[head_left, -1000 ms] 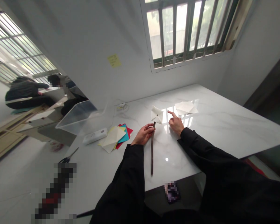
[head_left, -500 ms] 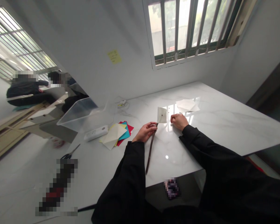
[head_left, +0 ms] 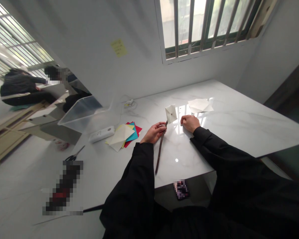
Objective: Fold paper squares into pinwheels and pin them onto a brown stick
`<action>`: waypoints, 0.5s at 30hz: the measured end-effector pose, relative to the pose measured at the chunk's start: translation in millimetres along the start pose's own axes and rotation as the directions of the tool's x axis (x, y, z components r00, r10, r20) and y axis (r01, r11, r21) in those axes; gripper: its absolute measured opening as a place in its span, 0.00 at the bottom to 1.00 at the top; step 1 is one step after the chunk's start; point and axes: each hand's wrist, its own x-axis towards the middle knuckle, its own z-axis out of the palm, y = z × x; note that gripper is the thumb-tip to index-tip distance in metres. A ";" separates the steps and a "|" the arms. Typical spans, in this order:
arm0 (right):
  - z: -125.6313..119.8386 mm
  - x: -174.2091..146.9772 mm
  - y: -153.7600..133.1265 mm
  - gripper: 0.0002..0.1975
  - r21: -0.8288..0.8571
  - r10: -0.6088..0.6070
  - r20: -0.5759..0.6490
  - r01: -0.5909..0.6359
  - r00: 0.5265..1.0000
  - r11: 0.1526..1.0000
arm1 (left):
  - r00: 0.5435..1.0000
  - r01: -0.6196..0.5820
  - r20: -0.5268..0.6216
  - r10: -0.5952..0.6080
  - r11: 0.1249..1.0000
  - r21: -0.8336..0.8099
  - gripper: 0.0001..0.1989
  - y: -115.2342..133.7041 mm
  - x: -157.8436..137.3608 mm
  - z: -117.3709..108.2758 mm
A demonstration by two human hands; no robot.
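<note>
My left hand (head_left: 154, 132) pinches the upper part of a thin brown stick (head_left: 160, 151), whose lower end points toward the table's front edge. At the top of that stick is a small cream paper pinwheel (head_left: 169, 117) with a dark dot at its centre. Just right of the pinwheel, my right hand (head_left: 190, 123) is closed with curled fingers, apart from the paper. I see nothing in it, though its palm side is hidden. Beyond the right hand lies a white folded paper (head_left: 200, 105) on the glossy table (head_left: 229, 129).
Left of my hands is a stack of coloured papers (head_left: 122, 136), beside a white oblong device (head_left: 102, 134). A clear plastic bin (head_left: 77, 114), a small corded item (head_left: 129, 103) and scissors (head_left: 74, 155) are farther left. Two people sit in the left background. A barred window is ahead.
The pinwheel's paper head has turned and now sits tilted on the stick. My left hand keeps its grip, and my right hand stays closed beside it. The camera view has shifted slightly.
</note>
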 end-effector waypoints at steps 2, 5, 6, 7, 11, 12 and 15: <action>-0.3 -0.4 -0.3 0.15 -0.001 -0.001 -0.004 0.001 1.000 1.000 | 1.000 0.000 -0.001 0.000 1.000 -0.002 0.28 -0.2 0.0 -0.1; -0.7 -0.9 -0.6 0.15 0.001 -0.001 -0.003 0.001 1.000 1.000 | 1.000 0.006 -0.007 -0.006 1.000 -0.009 0.28 -0.6 0.4 -0.7; -0.8 -0.9 -0.6 0.15 0.003 0.001 -0.002 -0.001 1.000 1.000 | 1.000 0.008 -0.008 -0.008 1.000 -0.012 0.28 -0.8 0.7 -0.9; -0.9 -0.9 -0.5 0.15 0.006 0.003 0.000 -0.003 1.000 1.000 | 1.000 0.008 -0.008 -0.008 1.000 -0.016 0.28 -1.1 1.1 -1.2; -0.9 -0.7 -0.2 0.14 0.011 0.006 -0.005 -0.006 1.000 1.000 | 1.000 0.009 -0.007 -0.009 1.000 -0.029 0.27 -2.7 2.8 -2.8; -0.9 -0.6 -0.2 0.15 0.010 0.005 -0.005 -0.005 1.000 1.000 | 1.000 0.009 -0.007 -0.009 1.000 -0.029 0.27 -3.1 3.2 -3.2; -1.1 -0.6 -0.3 0.14 0.010 0.005 -0.002 -0.005 1.000 1.000 | 1.000 0.004 -0.003 -0.004 1.000 -0.024 0.26 -3.8 3.7 -4.3</action>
